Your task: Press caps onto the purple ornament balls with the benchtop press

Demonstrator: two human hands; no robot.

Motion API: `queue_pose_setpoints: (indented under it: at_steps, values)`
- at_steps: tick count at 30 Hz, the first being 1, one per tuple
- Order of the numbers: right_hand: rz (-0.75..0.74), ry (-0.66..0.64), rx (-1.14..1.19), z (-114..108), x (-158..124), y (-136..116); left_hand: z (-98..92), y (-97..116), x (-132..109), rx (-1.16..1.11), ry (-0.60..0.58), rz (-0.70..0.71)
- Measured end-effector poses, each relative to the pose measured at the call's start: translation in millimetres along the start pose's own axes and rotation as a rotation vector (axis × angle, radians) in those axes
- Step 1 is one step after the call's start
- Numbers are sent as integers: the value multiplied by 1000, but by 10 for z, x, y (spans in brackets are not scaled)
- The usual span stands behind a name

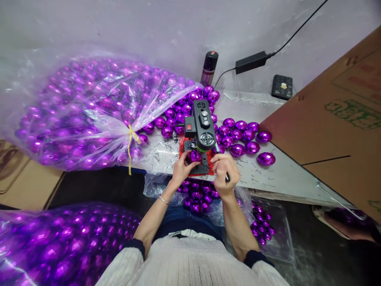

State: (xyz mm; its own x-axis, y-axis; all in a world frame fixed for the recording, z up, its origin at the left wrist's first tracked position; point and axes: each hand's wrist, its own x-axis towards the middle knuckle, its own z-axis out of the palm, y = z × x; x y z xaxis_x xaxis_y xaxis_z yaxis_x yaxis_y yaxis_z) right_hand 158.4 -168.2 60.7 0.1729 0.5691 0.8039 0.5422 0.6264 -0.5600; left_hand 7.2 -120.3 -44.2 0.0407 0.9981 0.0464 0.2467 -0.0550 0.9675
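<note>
A small black machine (pixel 202 127) with a red switch stands on a red base (pixel 182 147) at the table's near edge. My left hand (pixel 182 170) pinches a shiny purple faceted ball (pixel 195 155) held under the machine's head. My right hand (pixel 225 171) is closed around a dark lever or handle (pixel 217 148) at the machine's right side. Loose purple balls (pixel 241 137) lie on the table just behind and to the right of the machine.
A big clear bag of purple balls (pixel 86 107), tied with yellow string, lies at the left. Another full bag (pixel 59 242) is at bottom left, and a smaller open bag (pixel 198 196) rests in my lap. Cardboard box (pixel 336 115) at right; bottle (pixel 208 67), power adapter (pixel 251 61) behind.
</note>
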Motion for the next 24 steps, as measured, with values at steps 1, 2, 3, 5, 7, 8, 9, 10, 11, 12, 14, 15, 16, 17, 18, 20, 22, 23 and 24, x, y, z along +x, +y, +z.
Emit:
queue_pose_setpoints:
  at_steps: [1, 2, 3, 5, 7, 8, 9, 10, 11, 12, 14, 15, 16, 17, 18, 20, 22, 23, 24]
  values:
    - [1, -2, 4, -2, -2, -1, -9, 7, -2, 40, -20, 18]
    - [2, -5, 8, -4, -3, -2, -16, 10, -4, 77, -42, 40]
    - [2, -7, 9, -5, -4, -2, -19, 7, -6, 111, -55, 67]
    - [7, -9, 11, -6, -5, -3, -6, -16, -7, 172, -50, 142]
    - [12, -8, 10, -4, -7, -4, 28, -63, -5, 233, -9, 227]
    - [12, -5, 9, -3, -9, -5, 49, -92, -4, 263, 15, 260]
    - [9, -2, 8, -1, -13, -5, 71, -122, -2, 291, 36, 285]
    - [4, 2, 6, 1, -20, -4, 92, -151, -1, 314, 54, 301]
    - [-3, 6, 4, 5, -32, 0, 110, -177, 0, 329, 66, 311]
    - [-8, 11, 2, 10, -48, 7, 126, -200, 1, 336, 76, 321]
    - [-18, 17, -4, 25, -96, 37, 147, -235, 3, 333, 87, 339]
    - [-23, 17, -6, 36, -126, 60, 153, -246, 3, 329, 89, 345]
    - [-31, 19, -6, 51, -157, 88, 157, -254, 4, 326, 89, 350]
    - [-43, 23, -2, 68, -187, 120, 158, -260, 4, 326, 88, 352]
    - [-60, 32, 2, 87, -216, 152, 158, -263, 3, 327, 87, 353]
    - [-96, 67, 7, 128, -263, 214, 157, -266, 2, 329, 89, 360]
    - [-118, 107, -5, 167, -298, 260, 155, -265, 0, 334, 91, 359]
    - [-119, 125, -17, 183, -314, 277, 155, -264, -1, 338, 90, 354]
    - [-113, 137, -27, 197, -331, 290, 154, -263, -3, 341, 87, 347]
